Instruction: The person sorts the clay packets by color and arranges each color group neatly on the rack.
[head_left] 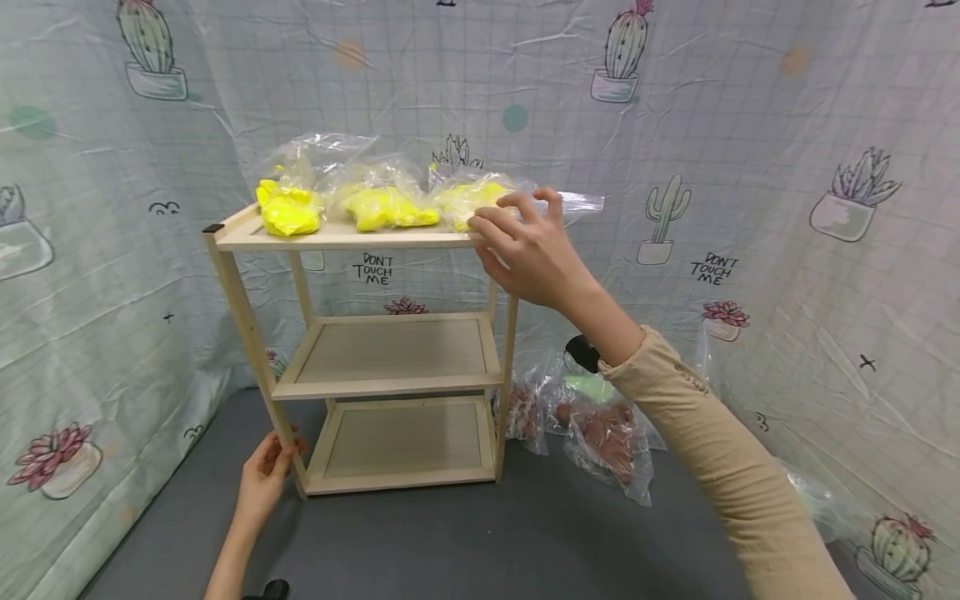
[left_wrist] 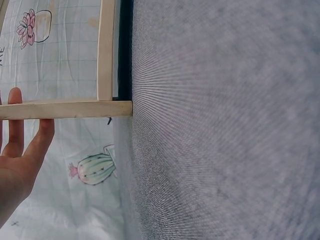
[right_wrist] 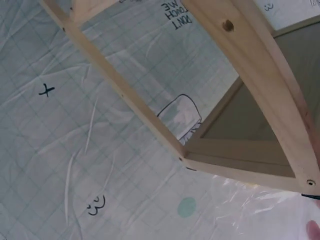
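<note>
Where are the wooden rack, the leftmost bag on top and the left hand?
wooden rack point(head_left: 401, 354): head view, on its middle shelf panel.
leftmost bag point(head_left: 288, 210): head view, on its yellow-filled part.
left hand point(head_left: 264, 472): head view, mid-hand.

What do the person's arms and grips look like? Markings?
Right arm: wrinkled tan sleeve, small dark marking near the cuff, black device beside it. Left arm: no sleeve visible, black piece alongside. Left grip and right grip: no gloves.
</note>
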